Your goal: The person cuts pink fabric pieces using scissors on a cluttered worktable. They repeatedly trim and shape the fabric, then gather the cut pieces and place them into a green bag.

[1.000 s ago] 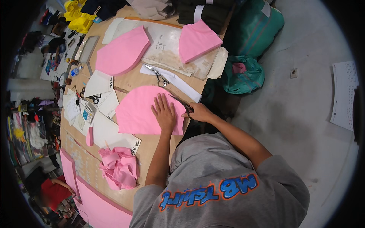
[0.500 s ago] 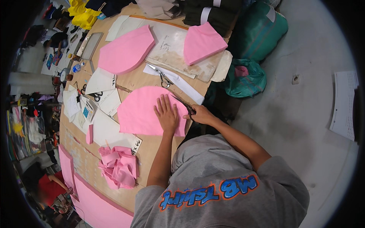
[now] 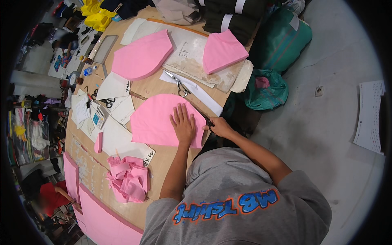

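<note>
**Hands on the pink fabric piece at the table edge**

Head view: the left hand (image 3: pixel 183 125) lies flat, fingers spread, pressing on the right part of a rounded pink fabric piece (image 3: pixel 157 120) spread on the wooden table (image 3: pixel 165 163). The right hand (image 3: pixel 219 126) sits just beside the fabric's right edge, closed around dark scissors (image 3: pixel 209 121) whose blades meet that edge. A second pair of scissors (image 3: pixel 179 86) rests farther up on a white strip. A heap of pink scraps (image 3: pixel 128 179) lies nearer, left of the left forearm. Two more pink pieces (image 3: pixel 141 56) lie at the far side.
</note>
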`<action>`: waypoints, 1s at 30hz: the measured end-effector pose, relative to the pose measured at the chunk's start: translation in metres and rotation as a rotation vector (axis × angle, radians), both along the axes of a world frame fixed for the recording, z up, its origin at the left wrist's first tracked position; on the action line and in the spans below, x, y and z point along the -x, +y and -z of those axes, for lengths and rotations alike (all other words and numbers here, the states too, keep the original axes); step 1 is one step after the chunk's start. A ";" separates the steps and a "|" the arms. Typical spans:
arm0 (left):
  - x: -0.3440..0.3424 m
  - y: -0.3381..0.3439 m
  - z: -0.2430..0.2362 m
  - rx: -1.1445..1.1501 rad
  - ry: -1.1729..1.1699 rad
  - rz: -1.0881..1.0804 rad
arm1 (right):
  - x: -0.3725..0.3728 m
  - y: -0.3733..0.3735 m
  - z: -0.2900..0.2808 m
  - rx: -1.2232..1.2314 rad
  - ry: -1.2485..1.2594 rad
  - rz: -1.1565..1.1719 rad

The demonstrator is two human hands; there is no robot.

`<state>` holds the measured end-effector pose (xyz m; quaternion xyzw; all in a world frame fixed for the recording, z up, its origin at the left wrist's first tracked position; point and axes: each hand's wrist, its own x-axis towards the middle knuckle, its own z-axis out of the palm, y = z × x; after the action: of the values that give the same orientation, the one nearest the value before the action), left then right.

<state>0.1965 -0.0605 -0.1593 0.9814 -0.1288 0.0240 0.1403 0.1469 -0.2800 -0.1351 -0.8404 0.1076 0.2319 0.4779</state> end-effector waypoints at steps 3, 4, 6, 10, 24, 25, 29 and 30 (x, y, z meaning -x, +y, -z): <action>0.000 0.000 -0.001 0.002 -0.001 -0.001 | 0.001 -0.001 -0.004 -0.089 0.062 0.029; 0.000 0.000 -0.001 0.003 -0.002 0.000 | 0.002 -0.001 -0.006 -0.044 -0.012 0.004; -0.001 -0.001 -0.002 0.008 -0.002 -0.002 | 0.000 -0.001 -0.010 0.010 -0.084 -0.019; 0.001 -0.001 -0.005 0.029 0.014 -0.003 | -0.007 0.001 -0.012 0.034 -0.049 -0.029; -0.002 0.002 -0.005 0.064 -0.025 -0.006 | -0.030 0.004 -0.014 -0.104 -0.012 0.017; -0.003 0.002 -0.004 0.072 -0.038 -0.003 | -0.032 0.003 -0.015 -0.090 -0.033 0.004; -0.014 0.003 -0.002 0.058 -0.123 -0.018 | -0.050 0.000 -0.018 0.071 -0.018 -0.099; -0.018 0.003 -0.001 0.062 -0.119 -0.026 | -0.055 0.000 -0.019 0.050 -0.032 -0.103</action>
<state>0.2142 -0.0576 -0.1580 0.9750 -0.1232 0.0879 0.1626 0.2016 -0.2799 -0.1166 -0.8600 0.0621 0.2401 0.4460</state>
